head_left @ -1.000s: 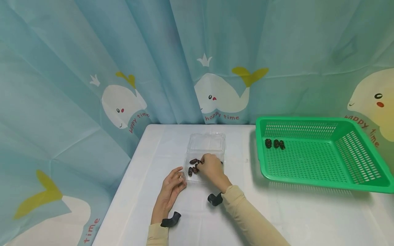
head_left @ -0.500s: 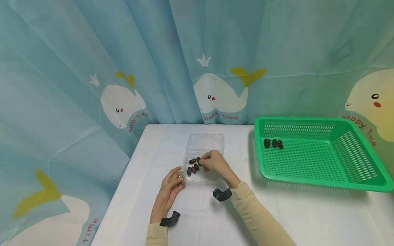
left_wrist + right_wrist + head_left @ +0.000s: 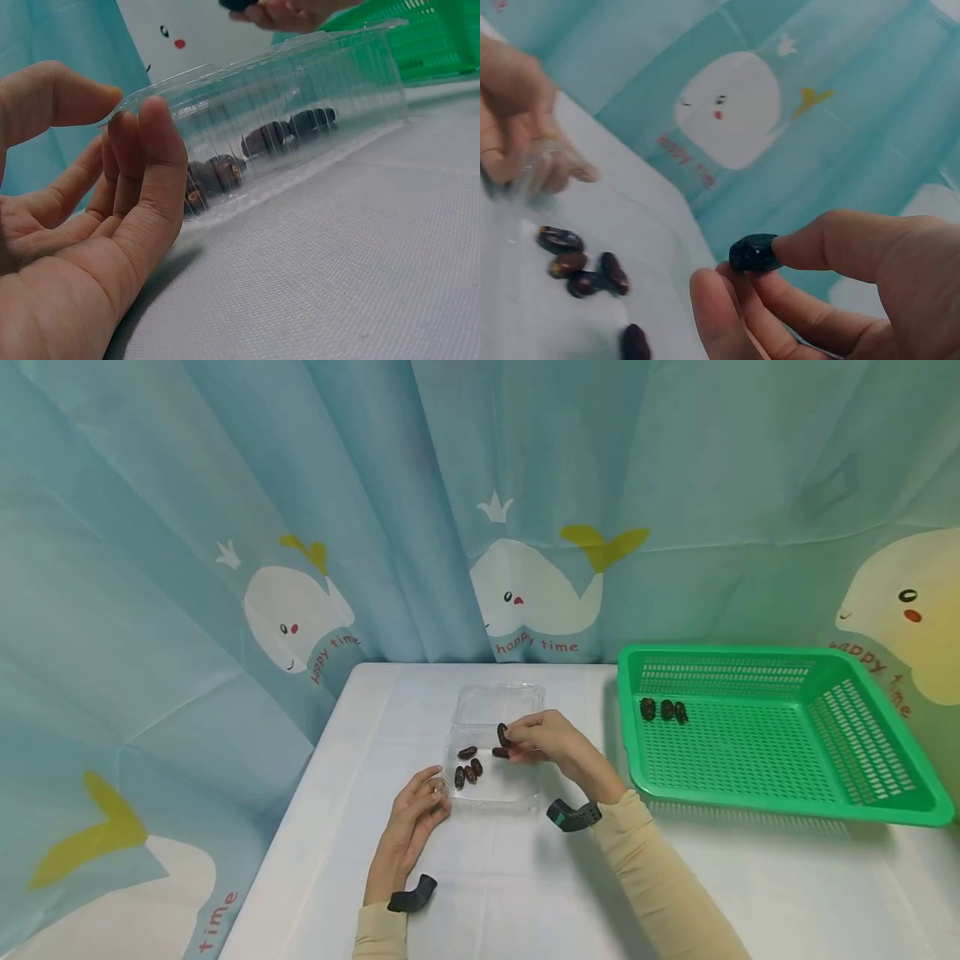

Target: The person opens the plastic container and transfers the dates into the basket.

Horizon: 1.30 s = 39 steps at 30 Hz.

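My left hand (image 3: pixel 415 810) pinches the near-left rim of a clear plastic clamshell box (image 3: pixel 510 789) between thumb and fingers. The box stands on the table with its lid (image 3: pixel 498 704) folded back. Several dark brown dates (image 3: pixel 470 773) lie in its left part, and one more date (image 3: pixel 500 752) is below my right hand (image 3: pixel 553 739). That hand holds a date (image 3: pixel 752 253) between thumb and fingertips, raised above the box. In the left wrist view, ribs in the box wall (image 3: pixel 322 75) partly blur the dates behind it.
A green slotted basket (image 3: pixel 750 810) stands to the right, with three dates (image 3: pixel 667 710) in a row at its far-left corner. A whale-printed curtain (image 3: pixel 420 527) hangs behind and left of the white table (image 3: pixel 480 877).
My right hand has lifted a date off the box floor and moved right and up with it, uncovering the dates beneath. My left hand has stayed at the box rim.
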Each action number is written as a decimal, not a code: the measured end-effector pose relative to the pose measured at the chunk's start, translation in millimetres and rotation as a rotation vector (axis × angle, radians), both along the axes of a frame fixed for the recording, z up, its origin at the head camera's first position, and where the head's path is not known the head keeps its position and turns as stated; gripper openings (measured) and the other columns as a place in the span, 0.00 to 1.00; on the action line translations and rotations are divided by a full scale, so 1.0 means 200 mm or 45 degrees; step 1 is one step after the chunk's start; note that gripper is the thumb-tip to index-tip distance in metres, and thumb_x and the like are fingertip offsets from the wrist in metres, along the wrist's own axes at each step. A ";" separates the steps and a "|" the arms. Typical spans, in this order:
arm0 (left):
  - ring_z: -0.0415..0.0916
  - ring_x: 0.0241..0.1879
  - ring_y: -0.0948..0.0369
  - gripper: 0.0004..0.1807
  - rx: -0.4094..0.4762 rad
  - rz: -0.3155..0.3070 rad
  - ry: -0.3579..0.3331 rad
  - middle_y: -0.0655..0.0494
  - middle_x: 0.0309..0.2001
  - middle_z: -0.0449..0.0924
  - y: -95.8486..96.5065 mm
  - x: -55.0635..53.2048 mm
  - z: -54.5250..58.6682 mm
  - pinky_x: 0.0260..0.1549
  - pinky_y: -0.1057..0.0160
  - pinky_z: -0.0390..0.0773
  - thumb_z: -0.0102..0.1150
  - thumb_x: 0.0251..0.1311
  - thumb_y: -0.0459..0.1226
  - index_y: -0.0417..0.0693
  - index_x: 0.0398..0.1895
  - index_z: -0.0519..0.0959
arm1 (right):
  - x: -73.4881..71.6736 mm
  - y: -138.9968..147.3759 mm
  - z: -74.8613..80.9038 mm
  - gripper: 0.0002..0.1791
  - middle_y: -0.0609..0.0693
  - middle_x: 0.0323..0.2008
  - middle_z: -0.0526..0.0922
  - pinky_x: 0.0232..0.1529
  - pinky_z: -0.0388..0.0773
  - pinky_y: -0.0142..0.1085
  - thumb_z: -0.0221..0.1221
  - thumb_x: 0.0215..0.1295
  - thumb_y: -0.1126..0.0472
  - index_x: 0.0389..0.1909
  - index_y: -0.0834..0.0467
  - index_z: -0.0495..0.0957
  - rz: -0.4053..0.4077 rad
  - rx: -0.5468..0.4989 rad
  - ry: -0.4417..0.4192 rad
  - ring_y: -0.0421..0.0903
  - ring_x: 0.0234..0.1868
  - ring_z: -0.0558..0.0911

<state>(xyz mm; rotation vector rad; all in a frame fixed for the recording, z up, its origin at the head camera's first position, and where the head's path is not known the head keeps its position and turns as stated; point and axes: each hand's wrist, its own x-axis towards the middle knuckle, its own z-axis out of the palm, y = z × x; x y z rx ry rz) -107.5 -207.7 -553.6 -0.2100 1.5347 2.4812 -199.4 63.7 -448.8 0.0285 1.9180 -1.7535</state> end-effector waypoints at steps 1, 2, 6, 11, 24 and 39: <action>0.73 0.41 0.64 0.30 -0.001 -0.003 0.004 0.59 0.44 0.72 0.00 0.00 0.00 0.43 0.69 0.80 0.52 0.72 0.26 0.42 0.75 0.61 | 0.00 0.02 0.01 0.17 0.53 0.37 0.87 0.44 0.88 0.34 0.59 0.71 0.65 0.55 0.72 0.82 -0.003 -0.010 -0.003 0.38 0.30 0.86; 0.73 0.41 0.65 0.29 -0.002 -0.006 0.010 0.60 0.44 0.72 0.00 0.00 0.00 0.43 0.69 0.80 0.52 0.72 0.26 0.42 0.75 0.60 | -0.01 0.05 0.02 0.17 0.52 0.36 0.87 0.45 0.88 0.35 0.59 0.71 0.65 0.56 0.72 0.81 -0.005 -0.025 -0.001 0.39 0.31 0.87; 0.73 0.41 0.65 0.29 -0.002 -0.021 0.031 0.60 0.43 0.72 -0.01 0.00 0.01 0.44 0.69 0.80 0.51 0.73 0.26 0.41 0.75 0.60 | -0.02 0.15 0.07 0.18 0.50 0.37 0.86 0.50 0.87 0.36 0.59 0.73 0.65 0.57 0.73 0.79 -0.012 -0.089 0.010 0.40 0.35 0.88; 0.74 0.41 0.66 0.27 -0.008 -0.035 0.052 0.60 0.44 0.73 -0.01 0.01 0.01 0.44 0.70 0.80 0.50 0.74 0.26 0.41 0.73 0.61 | -0.04 0.27 0.11 0.21 0.49 0.36 0.88 0.47 0.88 0.33 0.59 0.73 0.64 0.61 0.73 0.76 -0.080 -0.173 -0.037 0.40 0.35 0.89; 0.73 0.41 0.66 0.28 0.006 -0.024 0.041 0.61 0.42 0.72 -0.01 0.01 0.00 0.44 0.70 0.80 0.49 0.73 0.25 0.41 0.74 0.60 | -0.05 0.59 0.16 0.09 0.48 0.39 0.89 0.54 0.86 0.36 0.59 0.76 0.62 0.48 0.63 0.82 -0.026 -0.267 -0.011 0.42 0.42 0.90; 0.73 0.41 0.66 0.29 0.001 -0.033 0.040 0.60 0.44 0.72 -0.01 0.01 0.00 0.44 0.70 0.80 0.51 0.73 0.27 0.43 0.75 0.60 | -0.10 0.96 0.16 0.33 0.36 0.42 0.84 0.53 0.84 0.30 0.52 0.82 0.54 0.76 0.71 0.58 -0.024 0.092 0.080 0.33 0.45 0.86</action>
